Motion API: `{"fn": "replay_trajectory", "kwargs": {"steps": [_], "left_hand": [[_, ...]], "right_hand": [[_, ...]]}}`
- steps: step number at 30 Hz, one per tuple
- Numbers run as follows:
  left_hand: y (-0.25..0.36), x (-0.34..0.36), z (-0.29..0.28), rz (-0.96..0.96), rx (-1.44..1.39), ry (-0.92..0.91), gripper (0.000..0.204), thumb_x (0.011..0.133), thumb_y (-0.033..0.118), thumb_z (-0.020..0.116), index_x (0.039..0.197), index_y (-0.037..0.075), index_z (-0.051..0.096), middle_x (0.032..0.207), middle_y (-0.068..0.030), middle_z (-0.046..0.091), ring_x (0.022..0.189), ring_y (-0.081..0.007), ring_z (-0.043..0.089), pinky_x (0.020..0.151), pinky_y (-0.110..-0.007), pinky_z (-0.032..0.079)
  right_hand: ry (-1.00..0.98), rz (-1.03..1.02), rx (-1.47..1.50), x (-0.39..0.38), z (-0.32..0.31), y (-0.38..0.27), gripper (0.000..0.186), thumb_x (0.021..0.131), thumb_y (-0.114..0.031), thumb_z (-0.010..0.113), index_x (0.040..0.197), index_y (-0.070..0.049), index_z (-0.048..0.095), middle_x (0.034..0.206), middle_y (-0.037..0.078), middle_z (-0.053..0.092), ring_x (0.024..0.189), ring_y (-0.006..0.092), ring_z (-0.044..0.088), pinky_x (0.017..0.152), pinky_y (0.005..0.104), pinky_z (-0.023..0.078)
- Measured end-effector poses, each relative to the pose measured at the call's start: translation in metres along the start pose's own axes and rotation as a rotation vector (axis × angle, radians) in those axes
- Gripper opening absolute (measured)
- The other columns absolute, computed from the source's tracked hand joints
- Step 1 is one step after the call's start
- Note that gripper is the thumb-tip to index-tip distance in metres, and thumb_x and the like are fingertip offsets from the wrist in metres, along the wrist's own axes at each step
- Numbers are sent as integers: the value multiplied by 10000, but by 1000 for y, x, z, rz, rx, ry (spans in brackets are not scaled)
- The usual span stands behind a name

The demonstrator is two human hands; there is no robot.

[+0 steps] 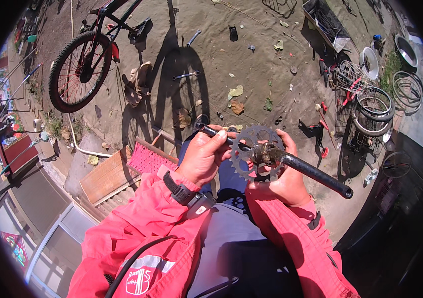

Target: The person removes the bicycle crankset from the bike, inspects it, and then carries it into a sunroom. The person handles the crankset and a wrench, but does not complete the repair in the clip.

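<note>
My left hand (204, 156) is closed around a thin black crank arm or shaft (206, 130), thumb along it, just left of a dark toothed chainring (241, 164). My right hand (283, 184) grips the chainring from the right and below, fingers curled at its edge and partly hidden behind it. The middle of the chainring carries a greasy, dirty hub (268, 155), from which a long black crank arm (315, 174) reaches down to the right. The whole piece is held above my lap, over my dark-trousered legs (231, 218).
An upturned bicycle (80, 69) stands upper left. Wrenches (186, 74) and leaves lie on the dirt ground. Rims and tyres (372, 109), a wire basket (350, 74), bowls (369, 63) and red-handled tools (324, 124) sit at right. A stool with a pink seat (149, 161) is at lower left.
</note>
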State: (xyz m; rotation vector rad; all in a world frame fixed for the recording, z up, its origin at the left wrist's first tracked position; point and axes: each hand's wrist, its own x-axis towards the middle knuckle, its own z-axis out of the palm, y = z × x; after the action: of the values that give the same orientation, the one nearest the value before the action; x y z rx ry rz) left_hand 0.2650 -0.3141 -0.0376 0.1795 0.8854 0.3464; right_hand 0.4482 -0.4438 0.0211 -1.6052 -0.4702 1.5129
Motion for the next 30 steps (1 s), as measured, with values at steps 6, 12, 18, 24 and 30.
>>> {"fn": "replay_trajectory", "kwargs": {"steps": [6, 12, 18, 24, 30], "left_hand": [[-20, -40, 18, 155, -79, -38, 193, 995, 166, 606, 1140, 89, 506, 1116, -126, 655, 843, -158, 641, 725, -307, 569], [-32, -86, 22, 237, -127, -66, 195, 996, 179, 605, 1160, 119, 517, 1164, -107, 654, 932, -191, 662, 805, -342, 566], [2, -118, -1, 394, -208, -111, 222, 1009, 167, 582, 1210, 105, 512, 1186, -100, 650, 981, -187, 664, 841, -348, 566], [65, -153, -47, 554, -333, -61, 265, 988, 155, 610, 1238, 118, 530, 1196, -96, 655, 939, -158, 675, 789, -323, 587], [131, -207, -95, 751, -397, -52, 305, 986, 137, 611, 1274, 106, 516, 1214, -121, 655, 957, -196, 691, 822, -360, 592]], "right_hand": [[-79, -107, 49, -24, -6, -26, 1203, 535, 5, 901, 1519, -72, 213, 1296, 124, 554, 1092, 248, 638, 846, 343, 551], [-180, -37, 40, -49, 1, -50, 1221, 535, -52, 929, 1524, -58, 212, 1275, 133, 569, 1053, 211, 641, 811, 296, 548], [-317, -213, -167, -22, 44, -77, 1213, 561, -39, 914, 1533, -64, 190, 1217, 129, 600, 968, 226, 681, 766, 299, 565], [-451, -226, -298, 17, 136, -124, 1266, 523, -162, 973, 1527, -44, 210, 1211, 89, 591, 1029, 201, 647, 794, 284, 557], [-634, -236, -235, 53, 247, -157, 1276, 506, -208, 993, 1520, -33, 237, 1238, 76, 578, 1068, 184, 621, 816, 277, 550]]}}
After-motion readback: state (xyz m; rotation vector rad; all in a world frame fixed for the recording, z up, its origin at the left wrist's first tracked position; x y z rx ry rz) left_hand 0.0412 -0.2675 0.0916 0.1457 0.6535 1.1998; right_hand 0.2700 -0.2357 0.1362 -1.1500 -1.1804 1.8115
